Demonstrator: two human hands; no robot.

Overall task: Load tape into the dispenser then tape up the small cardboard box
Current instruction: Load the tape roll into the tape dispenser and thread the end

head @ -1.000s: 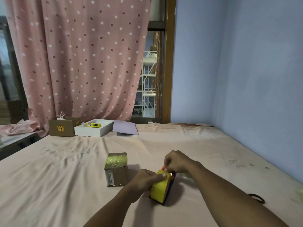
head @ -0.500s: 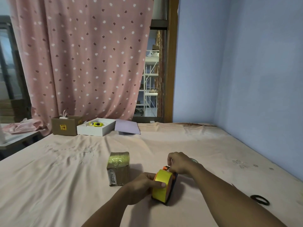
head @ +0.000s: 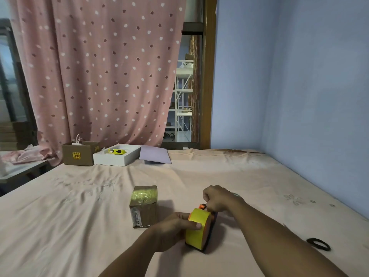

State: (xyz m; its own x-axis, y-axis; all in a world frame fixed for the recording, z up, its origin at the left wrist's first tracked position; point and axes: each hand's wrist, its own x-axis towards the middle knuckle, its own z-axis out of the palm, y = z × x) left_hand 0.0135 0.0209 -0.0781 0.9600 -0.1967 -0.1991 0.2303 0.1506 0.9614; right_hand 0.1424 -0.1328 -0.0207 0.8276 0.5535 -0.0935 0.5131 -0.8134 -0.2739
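A yellow tape roll (head: 196, 226) sits in an orange and black dispenser (head: 209, 230) standing on the bed in front of me. My left hand (head: 173, 228) grips the roll from the left, thumb across its face. My right hand (head: 216, 197) is closed at the dispenser's top end, pinching near its orange tip (head: 202, 206); what it pinches is hidden. The small cardboard box (head: 144, 206) stands just left of my left hand, its top covered in yellowish tape.
The bed sheet (head: 79, 216) spreads all around. At the far edge stand a brown carton (head: 78, 155), a white tray (head: 115, 158) holding a yellow tool, and a lilac lid (head: 154, 156). A black ring (head: 318, 244) lies at the right. A blue wall borders the right side.
Both hands keep their hold on the dispenser. My right hand has shifted slightly at the top end. The view has tilted a little.
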